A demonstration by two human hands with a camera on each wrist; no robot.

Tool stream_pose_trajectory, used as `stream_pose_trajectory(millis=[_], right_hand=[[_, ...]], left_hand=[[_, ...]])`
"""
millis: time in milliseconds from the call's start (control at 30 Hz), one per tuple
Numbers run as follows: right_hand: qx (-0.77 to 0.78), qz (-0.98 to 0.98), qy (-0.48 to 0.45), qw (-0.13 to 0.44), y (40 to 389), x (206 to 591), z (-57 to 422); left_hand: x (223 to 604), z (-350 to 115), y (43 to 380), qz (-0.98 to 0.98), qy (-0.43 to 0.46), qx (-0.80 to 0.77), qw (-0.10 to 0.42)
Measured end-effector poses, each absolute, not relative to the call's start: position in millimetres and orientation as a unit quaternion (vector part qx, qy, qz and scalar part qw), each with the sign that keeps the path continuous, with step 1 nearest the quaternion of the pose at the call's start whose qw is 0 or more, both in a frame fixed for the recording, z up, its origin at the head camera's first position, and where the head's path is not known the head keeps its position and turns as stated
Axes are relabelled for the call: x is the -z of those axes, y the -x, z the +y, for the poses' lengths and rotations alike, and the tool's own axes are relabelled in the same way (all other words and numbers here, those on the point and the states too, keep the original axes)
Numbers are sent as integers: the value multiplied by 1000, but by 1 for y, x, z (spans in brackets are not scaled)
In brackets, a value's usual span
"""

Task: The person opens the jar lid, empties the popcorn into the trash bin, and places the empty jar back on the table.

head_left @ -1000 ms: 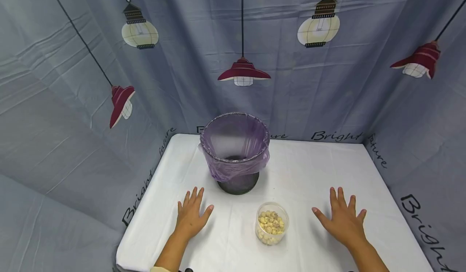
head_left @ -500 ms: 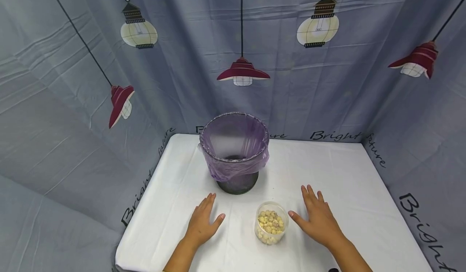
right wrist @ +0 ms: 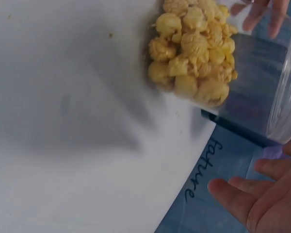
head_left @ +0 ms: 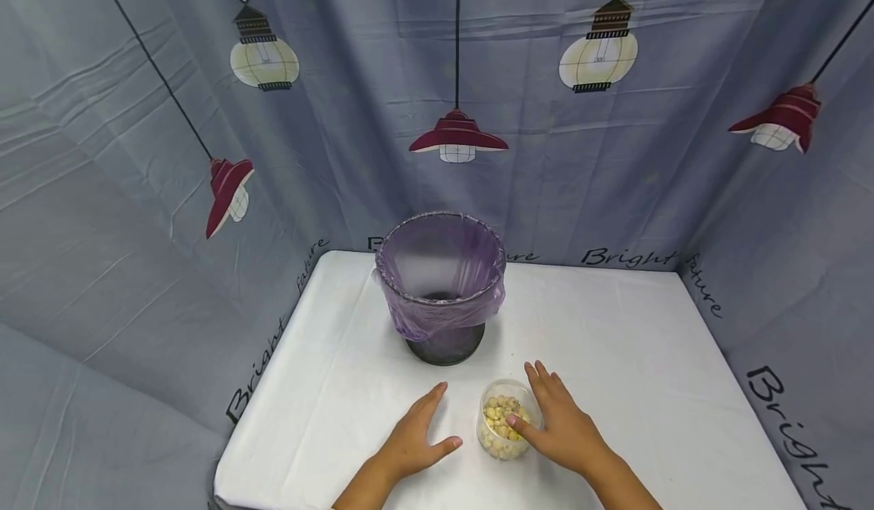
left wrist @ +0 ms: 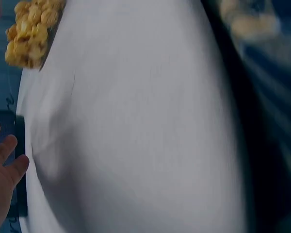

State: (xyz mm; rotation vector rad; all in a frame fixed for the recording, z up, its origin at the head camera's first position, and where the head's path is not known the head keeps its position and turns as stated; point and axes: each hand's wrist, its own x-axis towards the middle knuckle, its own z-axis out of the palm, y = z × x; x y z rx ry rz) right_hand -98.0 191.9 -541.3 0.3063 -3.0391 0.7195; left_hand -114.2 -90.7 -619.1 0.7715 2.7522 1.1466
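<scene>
A clear plastic jar (head_left: 493, 443) without a lid stands upright on the white table, partly filled with yellow popcorn (right wrist: 194, 53). My right hand (head_left: 563, 430) is at the jar's right side, fingers straight, its thumb overlapping the rim in the head view. In the right wrist view, the fingers (right wrist: 233, 194) are spread beside the jar's mouth. My left hand (head_left: 413, 438) is to the left of the jar, a small gap away, with fingers extended and thumb pointing toward it. The left wrist view shows popcorn (left wrist: 31, 34) at the upper left and part of my left hand (left wrist: 2, 174).
Behind the jar stands a dark mesh bin (head_left: 447, 347) lined with a purple plastic bag (head_left: 437, 319). The white table (head_left: 614, 343) is ringed by grey-blue curtains (head_left: 355, 115) printed with lamps. Small crumbs (right wrist: 110, 35) lie on the cloth.
Both hands have moved inward toward the jar, the right one from far right to its side, the left one rightward and slightly nearer the body. Jar and bin stay put.
</scene>
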Motion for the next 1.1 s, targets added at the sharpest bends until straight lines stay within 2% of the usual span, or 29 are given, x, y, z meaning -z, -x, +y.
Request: stream_pose_trajectory(millis=[133,233,600,833,1100], right_hand=[[-243,-964,-112,7,97,541,185],[-251,-961,-119,7,97,540,180],[-253,-959,-125,-1,95,543,171],[-256,-960,-114,-23,95,547,167],[-252,-963,-94,-3,94,552,159]], left_hand=[[620,-75,110,874,-248,-411,74],[623,-66,108,863,-243,-434,87],[626,-43,104,856,-281,-428,65],[629,-30,103,851,-266,-447,80],[635,-14,101,837,-235,-490,65]])
